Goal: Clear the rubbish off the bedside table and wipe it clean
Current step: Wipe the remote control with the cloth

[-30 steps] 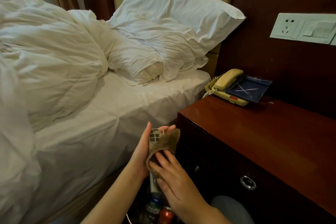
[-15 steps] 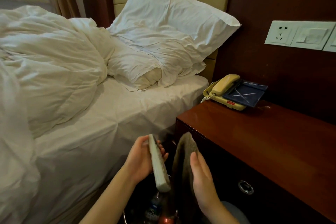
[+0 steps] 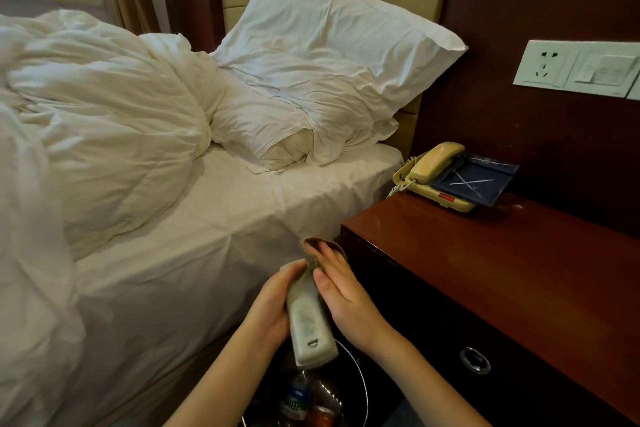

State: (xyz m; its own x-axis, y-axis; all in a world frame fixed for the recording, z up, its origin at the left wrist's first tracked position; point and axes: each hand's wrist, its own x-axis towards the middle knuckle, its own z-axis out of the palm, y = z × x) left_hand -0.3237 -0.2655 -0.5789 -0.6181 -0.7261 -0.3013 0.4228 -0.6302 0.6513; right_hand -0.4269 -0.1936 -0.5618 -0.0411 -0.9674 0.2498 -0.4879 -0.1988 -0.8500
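Observation:
My left hand (image 3: 273, 308) grips a white remote control (image 3: 308, 322), held back side up over the bin. My right hand (image 3: 343, 291) presses a brown cloth (image 3: 313, 253) against the remote's far end with straight fingers. Both hands are low in the view, just left of the dark red wooden bedside table (image 3: 502, 274). A beige telephone (image 3: 433, 173) and a dark blue tray (image 3: 478, 180) with thin sticks in it sit at the table's far corner.
A metal-rimmed bin (image 3: 360, 388) below my hands holds a plastic bottle (image 3: 298, 399) and a red can (image 3: 322, 418). The bed with a white sheet (image 3: 207, 253), duvet and pillows fills the left. A wall socket panel (image 3: 575, 68) is at right. A round drawer pull (image 3: 475, 360) is on the table's front.
The remote was turned from buttons up to edge on, and now shows its back. My right hand with the cloth came off it and has closed onto its far end again.

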